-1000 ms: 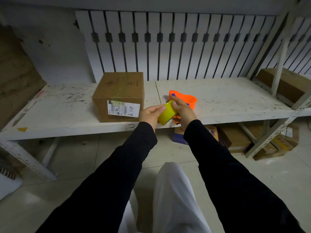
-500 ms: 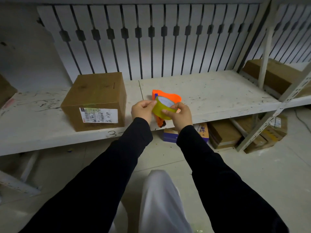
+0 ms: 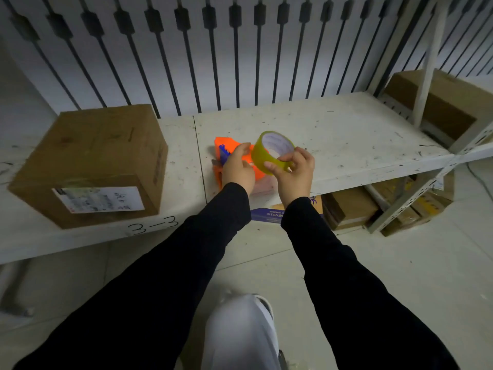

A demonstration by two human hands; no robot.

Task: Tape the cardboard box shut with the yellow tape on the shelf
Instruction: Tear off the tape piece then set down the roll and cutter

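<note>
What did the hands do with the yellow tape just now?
The right hand lifted the yellow tape roll up and turned its hole toward the camera. The left hand let go and now rests on the orange tape dispenser. The brown cardboard box stayed put on the white shelf.

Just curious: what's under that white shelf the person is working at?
Under the shelf sit several cardboard boxes on the floor, plus a blue-printed box near the front. The arms and shelf board hide whatever lies farther left or back.
</note>
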